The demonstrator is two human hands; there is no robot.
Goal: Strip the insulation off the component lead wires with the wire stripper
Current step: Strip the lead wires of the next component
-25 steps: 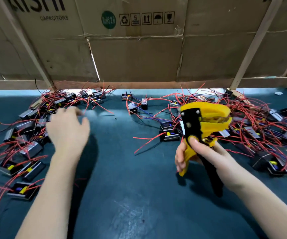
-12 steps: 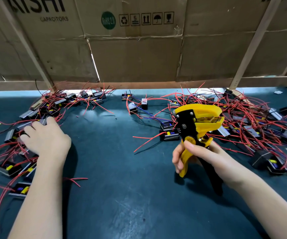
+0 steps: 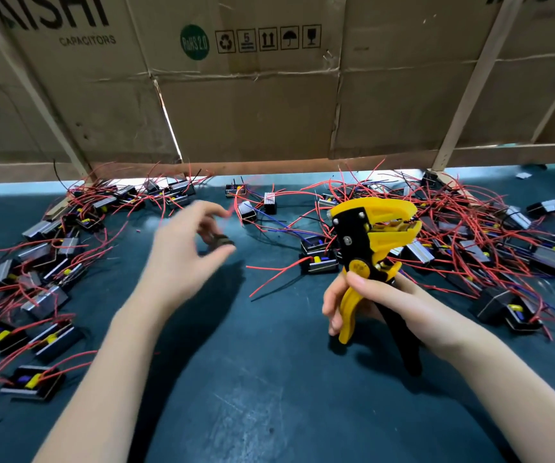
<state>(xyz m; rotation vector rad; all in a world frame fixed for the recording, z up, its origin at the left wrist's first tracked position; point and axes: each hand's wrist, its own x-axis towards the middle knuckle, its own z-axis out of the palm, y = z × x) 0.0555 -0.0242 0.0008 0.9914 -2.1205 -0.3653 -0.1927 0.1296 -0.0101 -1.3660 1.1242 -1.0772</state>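
Right hand: at centre right of the frame, our right hand grips the wire stripper by its handles, fingers wrapped round the yellow one and thumb laid across the pivot.
Wire stripper: held upright above the mat, its yellow-and-black head at the top and facing the right of the frame, its black handle slanting down toward lower right.
Left hand: raised at centre frame and motion-blurred, our left hand pinches a small dark component between thumb and fingertips; a red lead wire trails up from it, blurred.
Stripper jaws: apart, and we cannot tell whether any wire sits between them.
Left pile: components with red leads scattered down the left edge of the frame, several showing yellow parts inside open casings.
Right pile: a denser tangle of components and red wires spread behind and right of the stripper.
Surface: a dark teal mat beneath both forearms.
Backdrop: flattened cardboard boxes across the top of the frame, printed with packing symbols and the word CAPACITORS.
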